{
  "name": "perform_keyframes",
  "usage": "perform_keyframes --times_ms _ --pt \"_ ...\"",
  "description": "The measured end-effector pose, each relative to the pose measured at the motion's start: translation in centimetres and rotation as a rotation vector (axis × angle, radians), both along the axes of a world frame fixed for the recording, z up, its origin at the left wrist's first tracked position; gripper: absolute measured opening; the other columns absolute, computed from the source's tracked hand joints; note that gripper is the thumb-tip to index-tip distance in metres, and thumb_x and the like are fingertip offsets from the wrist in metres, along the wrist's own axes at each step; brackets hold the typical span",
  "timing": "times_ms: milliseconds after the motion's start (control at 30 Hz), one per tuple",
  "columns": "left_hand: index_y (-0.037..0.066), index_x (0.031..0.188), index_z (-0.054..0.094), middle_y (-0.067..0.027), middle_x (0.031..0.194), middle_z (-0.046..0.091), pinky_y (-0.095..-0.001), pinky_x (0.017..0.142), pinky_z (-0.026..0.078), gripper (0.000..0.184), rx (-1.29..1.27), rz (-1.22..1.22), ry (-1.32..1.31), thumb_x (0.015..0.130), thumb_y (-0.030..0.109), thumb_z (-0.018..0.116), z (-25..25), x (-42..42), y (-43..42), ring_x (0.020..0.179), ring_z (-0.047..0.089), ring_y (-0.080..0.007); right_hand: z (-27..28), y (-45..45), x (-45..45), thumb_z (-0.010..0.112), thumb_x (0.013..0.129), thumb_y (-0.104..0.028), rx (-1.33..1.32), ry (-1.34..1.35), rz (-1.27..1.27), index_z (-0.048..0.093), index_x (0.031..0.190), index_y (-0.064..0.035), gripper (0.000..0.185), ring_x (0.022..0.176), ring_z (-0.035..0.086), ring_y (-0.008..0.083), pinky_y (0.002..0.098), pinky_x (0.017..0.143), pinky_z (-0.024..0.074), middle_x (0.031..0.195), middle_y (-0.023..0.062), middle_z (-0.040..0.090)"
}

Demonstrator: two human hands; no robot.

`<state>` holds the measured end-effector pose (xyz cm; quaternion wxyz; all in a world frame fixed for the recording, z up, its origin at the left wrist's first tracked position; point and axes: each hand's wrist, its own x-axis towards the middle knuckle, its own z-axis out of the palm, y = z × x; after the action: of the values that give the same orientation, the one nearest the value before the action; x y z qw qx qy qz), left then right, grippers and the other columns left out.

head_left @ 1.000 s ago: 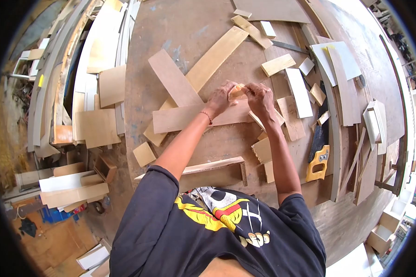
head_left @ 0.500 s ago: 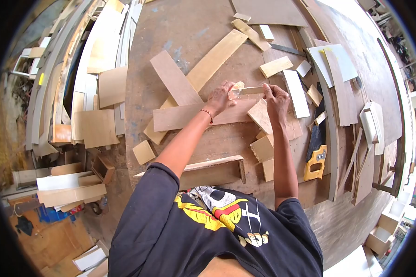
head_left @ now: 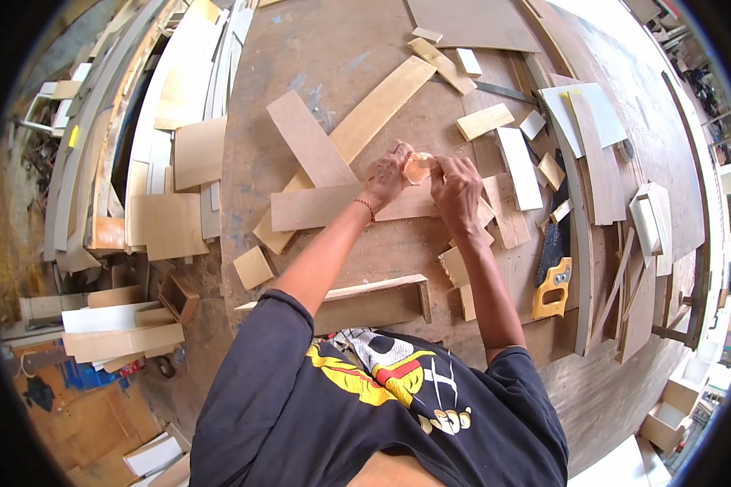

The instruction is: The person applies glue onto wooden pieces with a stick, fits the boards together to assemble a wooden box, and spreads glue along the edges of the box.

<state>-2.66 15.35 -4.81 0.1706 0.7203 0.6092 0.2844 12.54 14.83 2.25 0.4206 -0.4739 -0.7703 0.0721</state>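
My left hand [head_left: 387,172] is closed around a small round cup-like container [head_left: 417,169], which has a pale rim and an orange-tan inside. Its exact kind I cannot make out. My right hand [head_left: 456,185] sits against the right side of this container, fingers pinched together. The thin tan strip seen earlier in these fingers is mostly hidden now. Both hands are above a long reddish-brown board [head_left: 313,207] that lies across other boards, one of them a long yellowish plank [head_left: 386,101].
A handsaw [head_left: 552,288] with a yellow handle lies to the right. Around it are a white strip [head_left: 519,168] and several wood offcuts [head_left: 485,120]. A narrow wooden frame piece [head_left: 357,296] rests near my body. Stacked panels [head_left: 176,227] stand to the left.
My right hand has moved left and slightly down, close to the container. The strip that stretched between the hands no longer shows at length. The container's round opening faces upward more.
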Motion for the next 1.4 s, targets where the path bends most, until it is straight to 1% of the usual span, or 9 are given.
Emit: perform_keyframes --times_ms 67,233,567,800,1000,1200,1267,1333,1400 --pt "0.01 0.102 0.05 -0.0072 0.102 0.053 -0.0366 0.068 0.05 0.04 0.178 -0.028 0.04 0.069 0.015 0.071 -0.1 -0.4 0.2 0.085 0.059 -0.0286 -0.1 -0.5 -0.3 0.064 0.077 -0.01 0.08 -0.14 0.047 0.06 0.081 -0.0052 0.008 0.067 0.054 0.0247 0.0351 0.06 0.046 0.068 0.0084 0.058" --pt "0.01 0.101 0.052 -0.0065 0.104 0.054 -0.0357 0.069 0.05 0.035 0.212 0.034 0.031 0.07 0.011 0.068 1.8 -0.7 -0.3 0.087 0.059 -0.0275 -0.4 -0.4 0.2 0.064 0.077 -0.009 0.154 -0.131 0.1 0.059 0.083 -0.0057 0.008 0.068 0.053 0.0246 0.0358 0.06 0.0457 0.068 0.0079 0.057" --pt "0.009 0.1 0.054 -0.0057 0.103 0.056 -0.0349 0.075 0.05 0.036 0.421 0.026 0.115 0.068 0.011 0.07 1.9 -1.0 -0.9 0.091 0.059 -0.0267 -0.9 -1.5 -0.5 0.062 0.08 -0.009 -0.035 0.127 -0.01 0.062 0.078 -0.004 0.005 0.064 0.058 0.029 0.0377 0.058 0.0452 0.07 0.0124 0.062" --pt "0.011 0.105 0.049 -0.0077 0.105 0.055 -0.0376 0.073 0.05 0.034 0.285 0.113 -0.053 0.074 0.005 0.062 2.7 -0.6 -1.9 0.093 0.058 -0.0295 0.3 -3.0 -0.9 0.061 0.082 -0.011 -0.344 0.203 -0.102 0.062 0.077 -0.0023 0.01 0.061 0.058 0.031 0.039 0.056 0.0445 0.066 0.014 0.061" --pt "0.01 0.103 0.048 -0.0079 0.105 0.054 -0.0383 0.072 0.049 0.037 0.282 0.151 -0.112 0.071 0.008 0.066 3.6 -0.2 -1.9 0.094 0.057 -0.0303 1.8 -3.3 -1.5 0.061 0.082 -0.011 0.002 0.139 -0.065 0.061 0.077 -0.0029 0.01 0.063 0.058 0.0305 0.0385 0.057 0.0441 0.066 0.0138 0.06" --pt "0.008 0.102 0.048 -0.0096 0.102 0.056 -0.0384 0.071 0.049 0.037 0.281 0.128 -0.088 0.07 0.01 0.067 2.9 -0.4 -1.7 0.091 0.058 -0.0308 1.7 -3.4 -1.1 0.061 0.082 -0.011 -0.136 0.15 -0.057 0.061 0.076 -0.0032 0.01 0.063 0.058 0.0308 0.038 0.057 0.0442 0.065 0.0139 0.06" --pt "0.008 0.102 0.048 -0.0107 0.1 0.056 -0.0383 0.071 0.049 0.036 0.26 0.151 -0.063 0.071 0.011 0.067 2.5 -0.3 -1.8 0.09 0.058 -0.031 1.5 -3.1 -0.4 0.061 0.083 -0.013 -0.212 0.153 -0.07 0.063 0.076 -0.0026 0.012 0.054 0.056 0.0249 0.0349 0.052 0.0425 0.061 0.0138 0.059" --pt "0.008 0.101 0.048 -0.0106 0.098 0.056 -0.038 0.071 0.048 0.036 0.236 0.162 -0.079 0.07 0.01 0.067 1.6 -0.5 -1.6 0.09 0.058 -0.0311 1.0 -2.5 0.0 0.061 0.083 -0.014 -0.564 0.369 -0.133 0.066 0.077 -0.0019 0.014 0.046 0.051 0.0151 0.0312 0.046 0.0392 0.058 0.0102 0.059" --pt "0.008 0.101 0.048 -0.0106 0.096 0.056 -0.0377 0.072 0.048 0.037 0.216 0.175 -0.094 0.07 0.01 0.067 1.1 -0.7 -1.4 0.09 0.057 -0.0312 0.4 -2.1 1.0 0.062 0.083 -0.015 -0.536 0.43 -0.133 0.068 0.077 -0.0007 0.017 0.045 0.045 0.0073 0.0261 0.043 0.0347 0.056 0.0051 0.059"
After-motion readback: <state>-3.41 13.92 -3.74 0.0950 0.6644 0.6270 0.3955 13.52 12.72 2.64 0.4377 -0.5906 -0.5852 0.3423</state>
